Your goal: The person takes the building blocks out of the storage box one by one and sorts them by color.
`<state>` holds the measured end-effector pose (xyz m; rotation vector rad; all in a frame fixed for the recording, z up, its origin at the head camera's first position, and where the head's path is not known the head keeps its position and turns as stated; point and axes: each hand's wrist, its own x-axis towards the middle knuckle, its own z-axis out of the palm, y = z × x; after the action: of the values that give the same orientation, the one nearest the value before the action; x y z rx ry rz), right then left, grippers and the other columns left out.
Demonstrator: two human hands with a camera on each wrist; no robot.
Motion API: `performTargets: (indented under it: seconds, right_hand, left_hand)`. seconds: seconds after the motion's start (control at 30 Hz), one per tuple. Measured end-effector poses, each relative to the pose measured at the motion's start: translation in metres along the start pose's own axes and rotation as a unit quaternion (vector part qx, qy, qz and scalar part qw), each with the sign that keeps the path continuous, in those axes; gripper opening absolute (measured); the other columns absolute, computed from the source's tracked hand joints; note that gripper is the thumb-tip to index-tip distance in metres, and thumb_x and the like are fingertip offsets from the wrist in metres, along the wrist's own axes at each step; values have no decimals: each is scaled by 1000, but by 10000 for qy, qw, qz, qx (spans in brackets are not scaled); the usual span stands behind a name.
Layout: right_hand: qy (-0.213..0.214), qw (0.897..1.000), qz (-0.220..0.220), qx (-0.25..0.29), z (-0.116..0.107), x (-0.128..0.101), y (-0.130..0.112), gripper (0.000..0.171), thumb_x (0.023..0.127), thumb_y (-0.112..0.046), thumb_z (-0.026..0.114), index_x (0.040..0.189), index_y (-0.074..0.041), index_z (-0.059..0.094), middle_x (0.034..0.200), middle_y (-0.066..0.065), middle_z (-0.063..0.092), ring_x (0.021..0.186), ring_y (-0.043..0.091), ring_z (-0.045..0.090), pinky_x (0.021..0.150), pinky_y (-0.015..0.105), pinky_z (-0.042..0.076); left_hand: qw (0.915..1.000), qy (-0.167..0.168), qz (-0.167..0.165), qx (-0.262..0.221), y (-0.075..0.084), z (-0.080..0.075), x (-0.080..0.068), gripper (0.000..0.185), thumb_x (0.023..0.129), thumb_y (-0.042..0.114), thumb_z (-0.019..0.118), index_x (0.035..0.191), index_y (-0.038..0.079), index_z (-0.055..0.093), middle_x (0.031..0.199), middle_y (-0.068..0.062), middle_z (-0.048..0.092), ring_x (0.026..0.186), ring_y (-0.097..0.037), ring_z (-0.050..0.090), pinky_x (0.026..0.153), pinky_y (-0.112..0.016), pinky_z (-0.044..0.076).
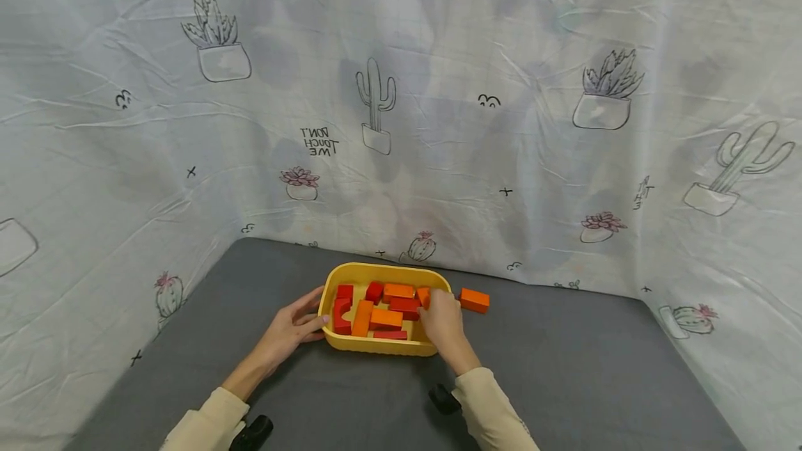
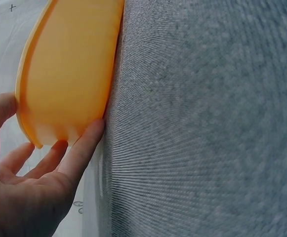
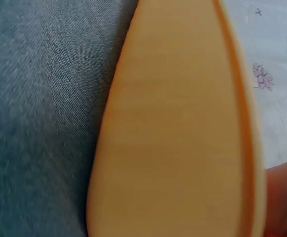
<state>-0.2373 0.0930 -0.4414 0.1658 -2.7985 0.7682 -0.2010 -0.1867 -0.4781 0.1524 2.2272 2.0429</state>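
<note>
A yellow plastic tub with several red and orange toy blocks in it stands on the grey cloth. My left hand is at its left end. In the left wrist view the spread fingers touch the outer wall, and the thumb meets the rim. My right hand reaches over the right end into the tub, beside an orange block and a red block. Its fingertips are hidden, so I cannot tell whether they pinch a block. In the right wrist view the tub's wall covers most of that hand.
One orange block lies on the grey cloth outside the tub, just right of it. A white curtain printed with cacti hangs behind and along both sides. Black wrist straps sit at the cream sleeves.
</note>
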Motion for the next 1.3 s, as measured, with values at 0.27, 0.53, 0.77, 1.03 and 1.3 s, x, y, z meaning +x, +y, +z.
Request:
performTargets:
  seconds: [0.27,0.53,0.77,1.03,1.3]
  right_hand:
    - [166,9967,-115,-785,3,1,-4,11,77,10,65,72,1,62,66,14,60,59,31,60,50,39,54]
    - [133,9952,22,-974,9,4,0,7,80,6,67,80,-1,64,72,15,63,62,32,62,54,42,57]
    - [563,9937,-303,-916,2,2,4,12,80,-1,72,73,-4,63,62,10,58,50,24,54,45,34,50]
    - [738,9949,-648,-227,-10,0,15,17,78,-8,77,95,-4,76,83,10,67,64,21,57,56,33,53]
    - [770,9939,-710,352,-18,4,21,24,80,-10,81,102,0,76,95,14,73,64,23,60,57,33,54]
  left_hand:
    - [9998,-96,151,-20,1,2,2,68,96,12,65,154,11,31,150,-25,37,126,-39,51,87,-40,58]
    - [9998,-99,194,-19,2,3,3,69,95,13,66,154,9,31,147,-26,40,123,-39,54,86,-40,58]
    - [9999,-28,152,11,0,4,0,68,95,14,67,153,10,32,147,-26,41,122,-38,55,86,-41,58]
    - [9999,-14,126,-58,-3,2,-5,68,95,13,66,154,10,32,147,-27,39,122,-38,55,87,-41,58]
    - [9999,23,162,10,-1,2,-5,68,95,14,66,154,10,32,147,-26,39,123,-39,54,87,-40,58]
